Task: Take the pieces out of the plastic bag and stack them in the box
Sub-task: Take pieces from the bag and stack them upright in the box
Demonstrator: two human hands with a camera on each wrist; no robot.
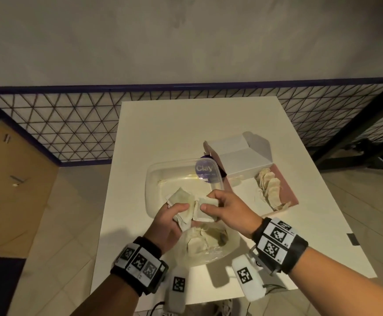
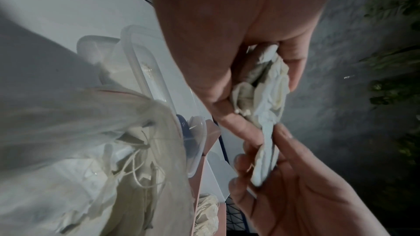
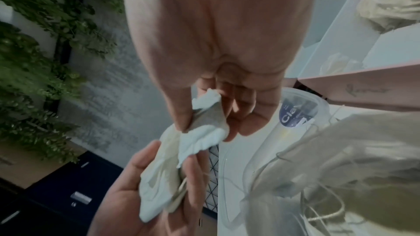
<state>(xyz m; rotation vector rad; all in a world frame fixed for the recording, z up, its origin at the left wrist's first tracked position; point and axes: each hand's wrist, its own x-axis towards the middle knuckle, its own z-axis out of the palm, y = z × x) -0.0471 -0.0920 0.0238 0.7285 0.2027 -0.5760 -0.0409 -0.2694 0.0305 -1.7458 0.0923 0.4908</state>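
Both hands hover above the crumpled clear plastic bag (image 1: 206, 244), which lies on the white table and holds several pale tea-bag-like pieces with strings. My left hand (image 1: 181, 213) grips a bunch of these pieces (image 1: 182, 198); they are bunched in its fingers in the left wrist view (image 2: 268, 87). My right hand (image 1: 206, 202) pinches one piece (image 3: 204, 123) between thumb and fingers, right beside the bunch. The pink open box (image 1: 289, 190) stands to the right, with a row of pieces (image 1: 269, 187) stacked along its right side.
A clear plastic container (image 1: 150, 179) with a purple "Clay" sticker (image 1: 205, 169) sits behind the hands, touching the box. The box's white lid flap (image 1: 238, 153) stands open at the back. A wire-mesh fence (image 1: 60, 124) runs behind the table.
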